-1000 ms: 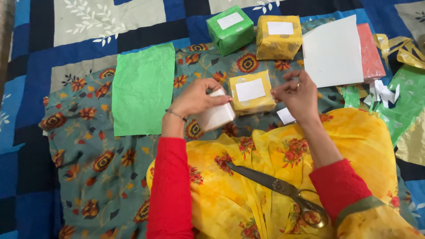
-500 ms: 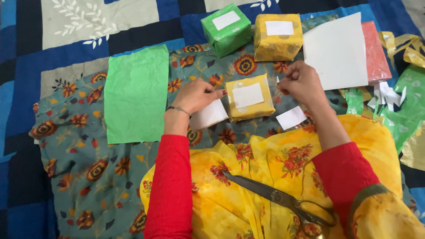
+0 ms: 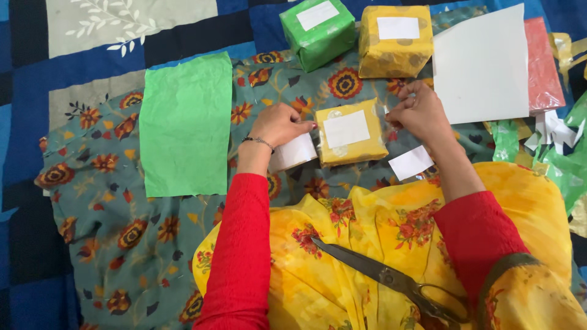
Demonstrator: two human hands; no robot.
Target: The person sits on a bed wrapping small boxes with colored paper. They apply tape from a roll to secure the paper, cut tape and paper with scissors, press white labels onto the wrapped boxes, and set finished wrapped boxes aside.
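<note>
Both hands flank the yellow package point(image 3: 351, 132): left hand point(image 3: 278, 124) curled, gripping white tape roll point(image 3: 293, 152); right hand point(image 3: 419, 113) pinches its right edge, long axis left-right.

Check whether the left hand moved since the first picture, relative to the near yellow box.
Yes. The left hand came down from lifting the white roll and now sits close against the left side of the near yellow box, fingertips at its edge.
</note>
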